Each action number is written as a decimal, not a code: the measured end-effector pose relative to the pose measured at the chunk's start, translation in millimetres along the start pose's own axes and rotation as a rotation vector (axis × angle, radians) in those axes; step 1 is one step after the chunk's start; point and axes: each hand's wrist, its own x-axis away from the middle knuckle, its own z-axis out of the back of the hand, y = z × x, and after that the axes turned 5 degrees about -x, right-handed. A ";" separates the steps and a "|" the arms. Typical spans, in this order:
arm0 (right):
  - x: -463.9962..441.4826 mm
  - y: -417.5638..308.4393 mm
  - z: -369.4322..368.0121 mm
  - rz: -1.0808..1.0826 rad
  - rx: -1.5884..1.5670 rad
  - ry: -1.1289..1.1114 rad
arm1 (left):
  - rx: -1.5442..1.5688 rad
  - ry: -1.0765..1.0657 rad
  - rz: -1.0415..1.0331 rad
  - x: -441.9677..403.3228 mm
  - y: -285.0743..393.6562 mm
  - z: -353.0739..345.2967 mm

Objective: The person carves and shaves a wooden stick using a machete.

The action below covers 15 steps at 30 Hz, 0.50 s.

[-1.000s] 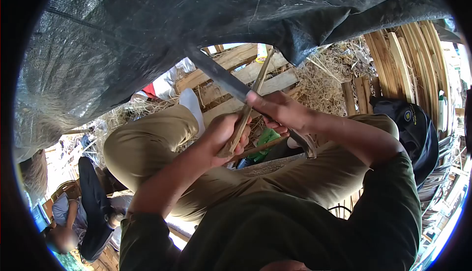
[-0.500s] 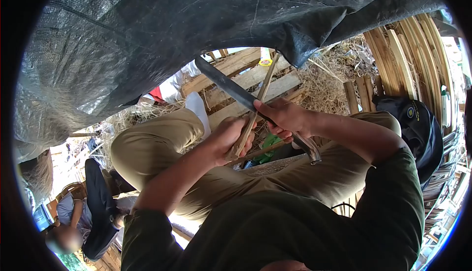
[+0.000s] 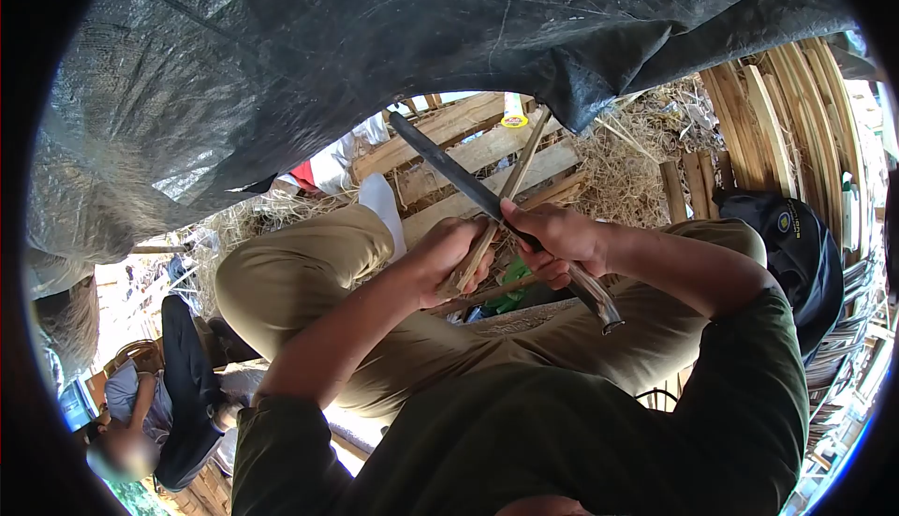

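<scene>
My left hand (image 3: 453, 258) is wrapped round the lower part of a thin wooden stick (image 3: 524, 162), which slants up and to the right. My right hand (image 3: 562, 240) grips a long dark blade (image 3: 440, 158) near its handle end, with the thumb on top. The blade points up and to the left and crosses the stick just above my hands. Below my right hand, the handle (image 3: 599, 304) sticks out towards my lap. Both hands are close together over my crossed legs.
A black tarp (image 3: 328, 48) hangs low overhead. Wooden slats (image 3: 487, 149) and straw (image 3: 627, 174) lie beneath. At the right are stacked boards (image 3: 787, 123) and a black bag (image 3: 791, 244). Another person (image 3: 183, 394) is at the lower left.
The blade and my right hand have shifted right and slightly down, and the blade's tip shows clear of the tarp. My left hand and the stick have moved slightly right.
</scene>
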 end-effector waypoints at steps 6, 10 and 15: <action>5.1 3.7 0.2 0.005 -0.015 -0.020 | 0.019 0.002 0.004 -0.2 0.9 -2.3; 5.5 4.5 -1.6 -0.008 -0.043 -0.010 | 0.014 0.014 -0.012 -4.9 1.0 -1.1; 10.0 5.4 -6.6 0.008 -0.026 -0.014 | 0.009 0.007 -0.034 -15.4 -0.7 5.5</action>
